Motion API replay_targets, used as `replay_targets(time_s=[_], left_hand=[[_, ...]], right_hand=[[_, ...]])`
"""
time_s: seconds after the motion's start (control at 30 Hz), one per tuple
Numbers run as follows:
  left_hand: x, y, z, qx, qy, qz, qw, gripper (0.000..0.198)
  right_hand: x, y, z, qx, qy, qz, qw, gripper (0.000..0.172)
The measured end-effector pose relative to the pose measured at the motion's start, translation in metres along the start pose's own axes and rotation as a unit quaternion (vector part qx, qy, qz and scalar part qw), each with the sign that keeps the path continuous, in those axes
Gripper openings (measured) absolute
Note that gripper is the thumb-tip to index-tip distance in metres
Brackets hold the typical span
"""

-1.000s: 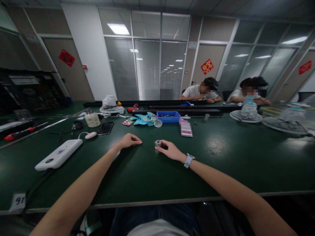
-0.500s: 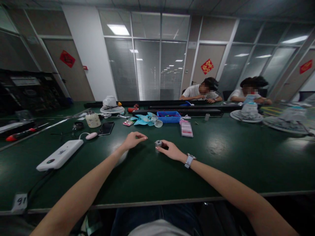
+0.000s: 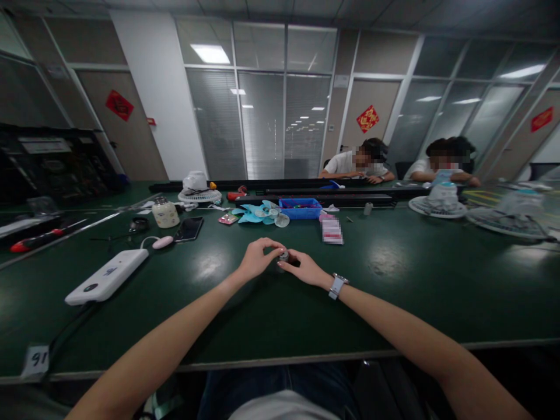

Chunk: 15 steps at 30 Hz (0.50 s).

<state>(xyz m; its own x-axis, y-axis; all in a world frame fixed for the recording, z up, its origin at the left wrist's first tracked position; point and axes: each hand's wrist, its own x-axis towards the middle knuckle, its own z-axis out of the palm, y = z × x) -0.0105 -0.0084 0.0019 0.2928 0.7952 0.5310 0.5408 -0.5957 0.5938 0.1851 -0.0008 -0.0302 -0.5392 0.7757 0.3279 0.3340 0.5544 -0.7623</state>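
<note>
My right hand point(image 3: 303, 267) is closed around the side of a small grey metal cylinder point(image 3: 283, 256), which stands upright on the green table. From the left, my left hand point(image 3: 261, 256) meets it, with thumb and index finger pinched at the cylinder's top. Those fingers cover much of the top, and whether a small part sits between them is hidden. Behind both hands lie a light-blue fan blade point(image 3: 258, 212), a blue tray point(image 3: 300, 209) and a pink-and-white packet point(image 3: 331, 228).
To the left are a white power strip point(image 3: 107, 276), a phone point(image 3: 189, 228) and a cream jar point(image 3: 164, 212). Another metal cylinder point(image 3: 368, 208) stands right of the tray. White fan parts point(image 3: 438, 205) sit farther right. Long black bars point(image 3: 324, 200) cross the back, with two people beyond.
My left hand has moved right, from apart beside the cylinder to its top, and its fingers have come down there. My right hand still holds the cylinder in about the same place.
</note>
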Motion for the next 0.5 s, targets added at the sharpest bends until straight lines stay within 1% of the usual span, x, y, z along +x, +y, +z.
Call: replay_targets(time_s=[0.13, 0.27, 0.4, 0.5], left_hand=[[0.001, 0.002, 0.0, 0.029, -0.005, 0.018, 0.999, 0.017], [0.001, -0.002, 0.003, 0.045, -0.004, 0.026, 0.999, 0.02], [0.001, -0.007, 0.005, 0.034, -0.027, 0.019, 0.999, 0.023], [0.0, -0.012, 0.008, 0.012, -0.038, 0.001, 0.999, 0.025]], right_hand=[[0.0, -0.002, -0.001, 0.008, -0.004, 0.003, 1.0, 0.036], [0.0, -0.002, 0.0, 0.008, -0.001, 0.0, 1.0, 0.034], [0.0, -0.002, 0.001, 0.008, 0.002, -0.003, 1.0, 0.033], [0.0, -0.002, 0.0, 0.015, 0.002, -0.003, 1.0, 0.033]])
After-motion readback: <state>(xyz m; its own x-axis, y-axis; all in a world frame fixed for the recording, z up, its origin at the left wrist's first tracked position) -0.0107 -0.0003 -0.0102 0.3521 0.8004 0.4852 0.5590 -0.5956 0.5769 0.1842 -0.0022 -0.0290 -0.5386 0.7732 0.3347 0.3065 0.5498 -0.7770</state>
